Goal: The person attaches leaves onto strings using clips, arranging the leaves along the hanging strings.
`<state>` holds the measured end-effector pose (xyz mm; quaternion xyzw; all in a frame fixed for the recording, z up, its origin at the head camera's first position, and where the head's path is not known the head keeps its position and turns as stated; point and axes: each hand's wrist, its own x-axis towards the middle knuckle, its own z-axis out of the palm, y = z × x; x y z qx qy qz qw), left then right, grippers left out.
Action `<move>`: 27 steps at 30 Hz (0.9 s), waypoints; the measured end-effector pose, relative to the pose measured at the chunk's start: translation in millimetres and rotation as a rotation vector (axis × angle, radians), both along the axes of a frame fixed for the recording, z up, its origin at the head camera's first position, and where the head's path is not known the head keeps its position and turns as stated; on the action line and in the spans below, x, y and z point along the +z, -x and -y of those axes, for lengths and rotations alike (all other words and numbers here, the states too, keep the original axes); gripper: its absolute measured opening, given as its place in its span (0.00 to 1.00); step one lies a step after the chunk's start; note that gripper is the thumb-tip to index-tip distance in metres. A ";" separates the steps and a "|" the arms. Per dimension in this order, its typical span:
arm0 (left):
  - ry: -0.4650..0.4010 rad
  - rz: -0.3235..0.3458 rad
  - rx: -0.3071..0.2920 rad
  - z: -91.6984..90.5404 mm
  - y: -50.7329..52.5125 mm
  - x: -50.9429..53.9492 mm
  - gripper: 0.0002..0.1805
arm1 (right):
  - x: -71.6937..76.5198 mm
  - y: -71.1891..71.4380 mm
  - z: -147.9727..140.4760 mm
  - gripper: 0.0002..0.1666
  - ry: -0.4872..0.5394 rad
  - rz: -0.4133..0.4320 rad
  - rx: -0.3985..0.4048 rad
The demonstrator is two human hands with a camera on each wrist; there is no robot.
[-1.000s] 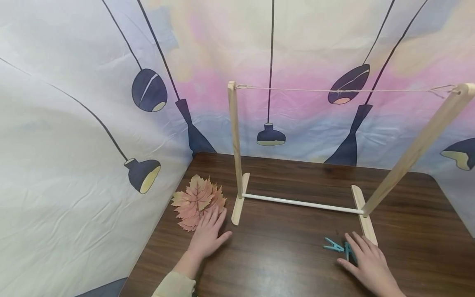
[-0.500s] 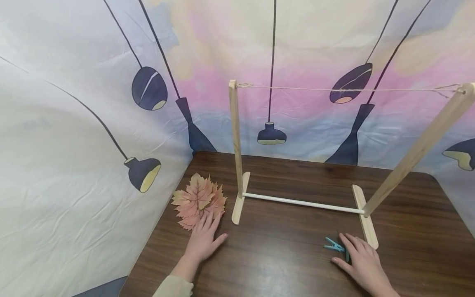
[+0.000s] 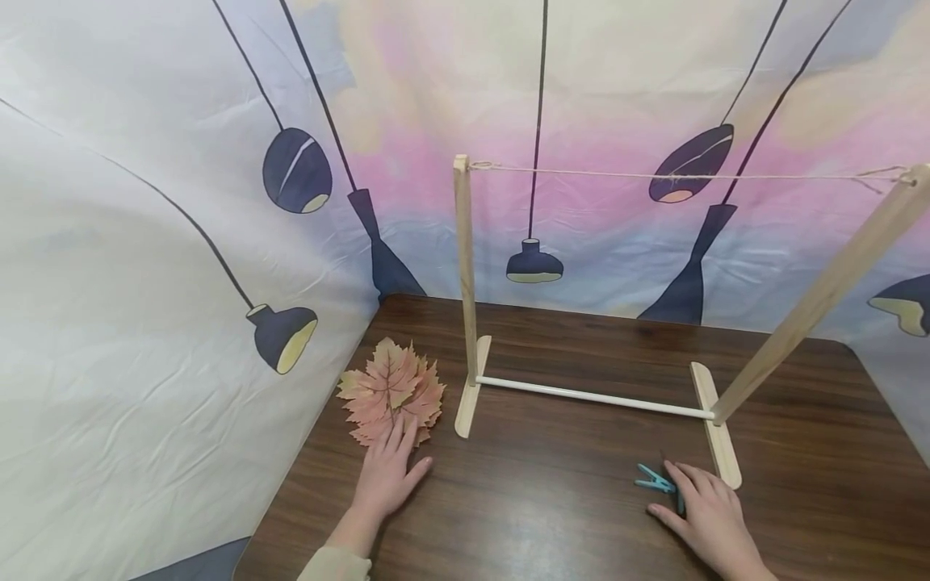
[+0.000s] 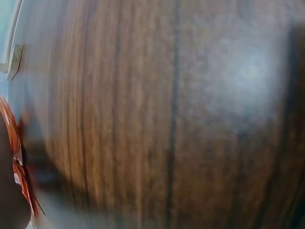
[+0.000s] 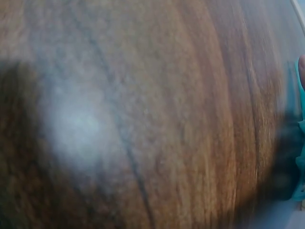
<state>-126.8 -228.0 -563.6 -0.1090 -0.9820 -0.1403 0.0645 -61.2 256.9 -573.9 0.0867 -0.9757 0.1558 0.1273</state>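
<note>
In the head view, the left hand [image 3: 387, 476] lies with spread, nearly straight fingers, its fingertips on the lower edge of a pile of reddish-orange leaves [image 3: 388, 383]. The right hand [image 3: 710, 512] rests over teal clothespins [image 3: 655, 479], fingers relaxed and thumb apart; one clothespin lies left of the fingers, another is partly hidden beneath them. At the left wrist view's edge some orange leaf [image 4: 12, 131] shows beside a dark part of the hand. Teal plastic [image 5: 301, 164] and a fingertip appear at the right wrist view's edge.
A wooden frame stands on the brown table [image 3: 538, 484], with two posts [image 3: 467, 274], a white bottom rod [image 3: 596, 397] and a string [image 3: 581, 173] strung between the post tops. Behind it hangs a cloth [image 3: 617, 97] printed with lamps.
The left hand has drawn back toward the near left, uncovering more of the leaves. The right hand has shifted slightly left over the clothespins. The head view has moved slightly.
</note>
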 end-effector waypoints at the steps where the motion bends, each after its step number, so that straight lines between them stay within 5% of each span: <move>1: 0.000 -0.003 0.002 1.0 -0.3 -0.9 0.41 | -0.7 -0.2 0.5 0.43 0.001 0.001 -0.002; 27: -0.073 -0.057 0.174 15.5 -1.7 -7.6 0.41 | -5.9 2.4 7.4 0.42 0.026 -0.012 -0.013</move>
